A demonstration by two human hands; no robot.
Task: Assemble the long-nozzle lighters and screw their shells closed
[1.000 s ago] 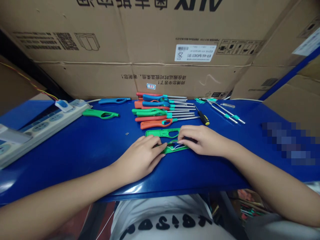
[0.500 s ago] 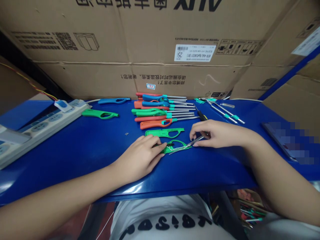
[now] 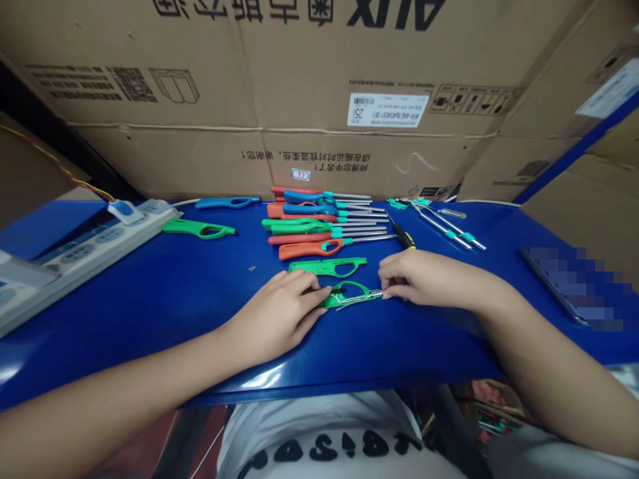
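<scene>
A green lighter handle half (image 3: 373, 295) lies open side up on the blue table, with thin white wires and a small black part inside. My left hand (image 3: 279, 316) presses fingers and thumb on its left end, and that end is hidden under them. At the other end my right hand (image 3: 417, 279) pinches a metal tube (image 3: 379, 293), which lines up with the shell's narrow end. Most of the tube is hidden by the hand. A matching green handle half (image 3: 327, 267) lies just behind.
Several assembled lighters (image 3: 309, 229) are stacked farther back. A screwdriver (image 3: 404, 236) and loose metal tubes (image 3: 444, 223) lie to the right. Green (image 3: 200, 229) and blue (image 3: 227, 202) handle halves, small screws (image 3: 251, 269) and a power strip (image 3: 94, 256) are leftward. A cardboard box (image 3: 299, 143) stands behind.
My right hand has brought the tube from a slant down into line with the handle's narrow end, and its fingers have closed nearer the shell. My left hand has stayed in place.
</scene>
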